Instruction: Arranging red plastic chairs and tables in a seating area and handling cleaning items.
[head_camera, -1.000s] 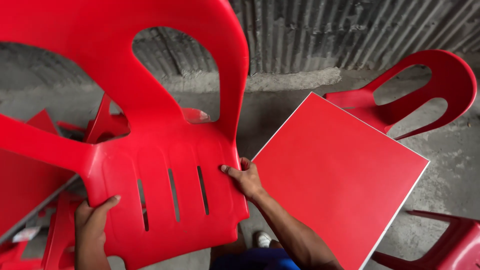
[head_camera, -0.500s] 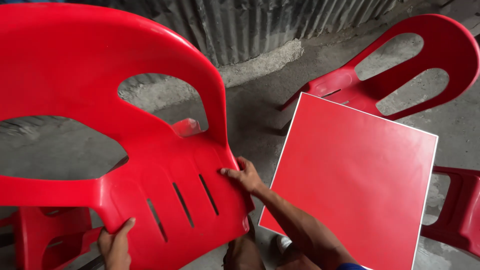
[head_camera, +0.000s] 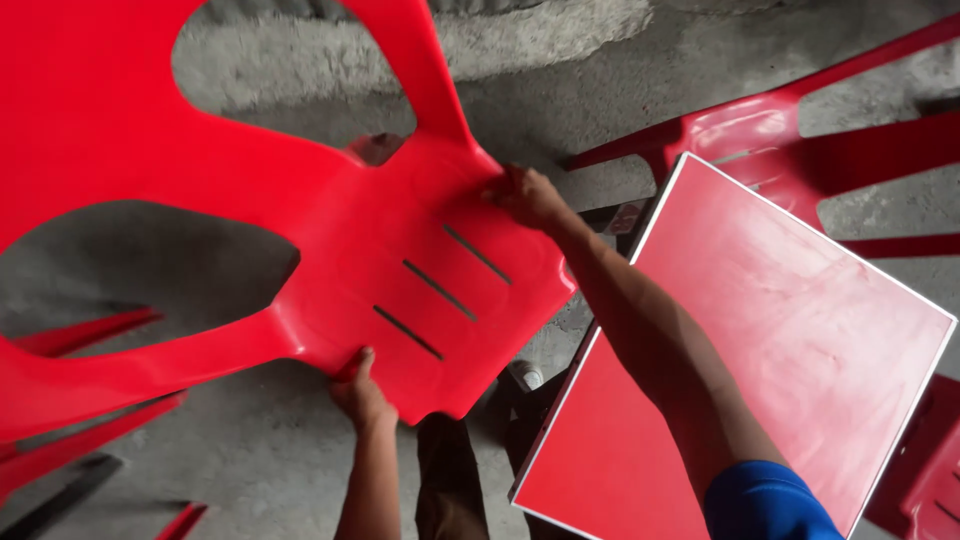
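Nearest the camera, the left hand (head_camera: 358, 392) is clamped on the front edge of a red plastic chair (head_camera: 330, 230), thumb up over the seat and fingers hidden beneath it. The chair is held off the floor, tilted, its seat facing the camera. Three narrow slots (head_camera: 440, 290) cut the seat, lying in a row between the two hands. Beyond the left hand and to its right, the right hand (head_camera: 525, 195) is closed on the seat's side edge, fingers curled over the rim, its arm running back to a blue sleeve (head_camera: 765, 500).

Just right of the right forearm lies one square red tabletop (head_camera: 760, 350) with a thin white border, tilted, its near corner below the arm. Past the right hand, farther right, a second red chair (head_camera: 800, 140) stands on the concrete floor (head_camera: 560, 90). Left of the left hand, low down, red chair legs (head_camera: 80, 400) show; how many chairs they belong to cannot be told. No labels or packages are legible.
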